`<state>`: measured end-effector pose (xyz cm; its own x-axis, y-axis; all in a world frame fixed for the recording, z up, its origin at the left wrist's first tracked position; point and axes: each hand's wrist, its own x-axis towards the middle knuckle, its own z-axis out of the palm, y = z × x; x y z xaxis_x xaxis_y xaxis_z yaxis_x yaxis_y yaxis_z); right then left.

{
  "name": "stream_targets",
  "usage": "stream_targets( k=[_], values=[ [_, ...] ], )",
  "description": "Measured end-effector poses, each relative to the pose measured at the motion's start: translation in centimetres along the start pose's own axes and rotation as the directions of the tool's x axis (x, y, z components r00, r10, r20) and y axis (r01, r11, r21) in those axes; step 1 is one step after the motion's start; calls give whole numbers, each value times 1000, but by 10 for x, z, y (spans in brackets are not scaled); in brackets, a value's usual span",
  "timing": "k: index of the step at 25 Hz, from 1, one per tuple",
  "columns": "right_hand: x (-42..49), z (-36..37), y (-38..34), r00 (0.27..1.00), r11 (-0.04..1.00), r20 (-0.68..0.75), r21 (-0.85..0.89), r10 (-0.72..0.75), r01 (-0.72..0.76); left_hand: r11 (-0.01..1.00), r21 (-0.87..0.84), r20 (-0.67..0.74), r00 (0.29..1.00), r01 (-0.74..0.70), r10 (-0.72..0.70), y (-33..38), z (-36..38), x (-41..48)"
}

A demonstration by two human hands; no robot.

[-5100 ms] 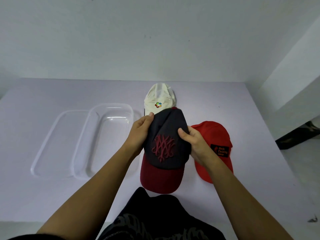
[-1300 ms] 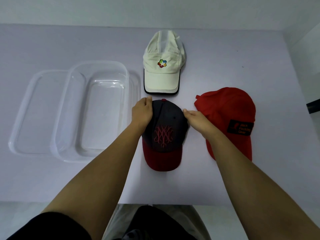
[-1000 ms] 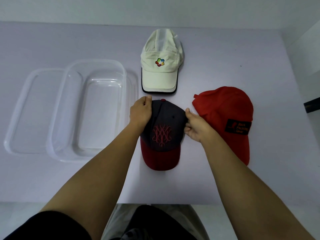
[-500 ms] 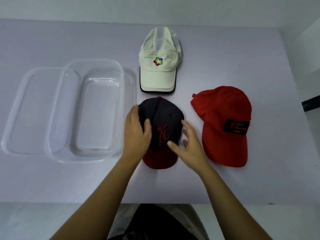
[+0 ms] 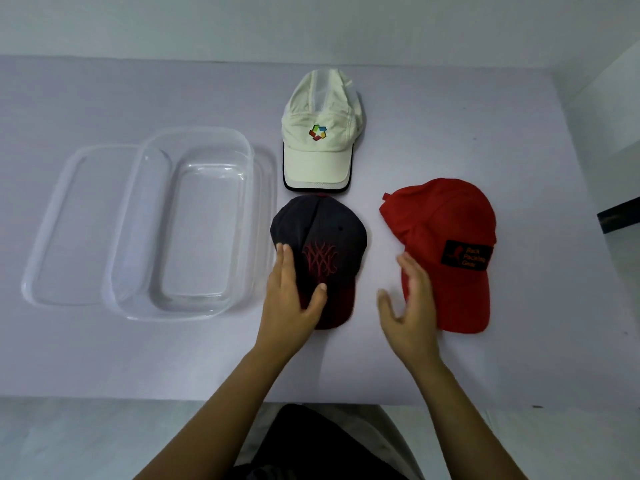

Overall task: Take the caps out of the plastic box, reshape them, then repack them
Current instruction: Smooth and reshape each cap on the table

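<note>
Both hands have slid back; left hand point(image 5: 289, 306) hides the dark cap's point(image 5: 325, 237) brim; right hand's point(image 5: 408, 313) fingers spread.

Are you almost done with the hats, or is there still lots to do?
About halfway. All three caps are out: the white cap, the red cap and the dark cap lie on the table. The left hand rests on the dark cap; the right hand is open beside it. The plastic box holds nothing, so repacking is left.
</note>
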<state>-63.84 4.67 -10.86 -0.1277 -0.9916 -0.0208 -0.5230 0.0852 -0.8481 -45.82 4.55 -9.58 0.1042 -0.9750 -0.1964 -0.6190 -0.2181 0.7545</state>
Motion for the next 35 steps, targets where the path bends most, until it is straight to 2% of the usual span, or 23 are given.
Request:
stream_targets(
  k=[2, 3, 5, 7, 8, 10, 16, 19, 21, 22, 24, 25, 27, 29, 33, 35],
  values=[
    [-14, -33, 19, 979, 995, -205, -88, 26, -45, 992, 37, 49, 992, -117, 115, 13, 16, -11],
    [-19, -52, 33, 969, 985, -236, -130, 77, -110, 977, 120, 50, 984, -176, 171, 20, 26, -14],
    [-25, -84, 64, 963, 946, -133, -198, 234, -257, 924, 314, 15, 974, -220, 226, 30, 47, -18],
    [-28, -102, 88, 940, 912, 48, -262, 339, -315, 920, 381, -24, 993, -96, 113, 37, 61, -20],
    [-28, -106, 96, 940, 918, 104, -274, 325, -287, 930, 366, -30, 999, -23, 36, 38, 66, -18],
    [-25, -105, 103, 963, 945, 120, -253, 243, -207, 944, 320, 28, 995, 77, -91, 32, 75, -13],
    [-11, -95, 101, 989, 941, 68, -322, 128, -99, 941, 336, 32, 999, 29, -42, 18, 76, -11],
    [-1, -92, 104, 988, 925, 53, -361, 147, -118, 935, 347, 17, 996, 77, -88, 20, 75, -12],
    [5, -94, 100, 990, 907, 20, -405, 136, -116, 908, 418, -52, 998, -3, 28, 29, 74, -17],
    [8, -95, 95, 994, 902, -10, -419, 111, -105, 888, 444, -35, 988, -122, 153, 37, 78, -19],
    [8, -96, 74, 997, 903, -69, -423, 46, -71, 864, 368, 114, 939, -343, 325, 62, 93, -24],
    [4, -93, 62, 996, 905, -85, -424, -9, -28, 862, 312, 146, 917, -399, 371, 76, 102, -24],
    [-11, -86, 41, 990, 908, -98, -415, -105, 56, 864, 261, 99, 902, -431, 420, 96, 115, -18],
    [-19, -88, 35, 986, 913, -104, -402, -127, 75, 853, 270, 44, 891, -447, 453, 103, 115, -12],
    [-8, -112, 36, 1000, 948, -8, -319, 6, -8, 743, 261, 105, 783, -617, 613, 91, 107, -15],
    [-5, -117, 34, 998, 959, 9, -276, -61, 61, 817, 109, 127, 823, -567, 554, 92, 98, -12]
  ],
)
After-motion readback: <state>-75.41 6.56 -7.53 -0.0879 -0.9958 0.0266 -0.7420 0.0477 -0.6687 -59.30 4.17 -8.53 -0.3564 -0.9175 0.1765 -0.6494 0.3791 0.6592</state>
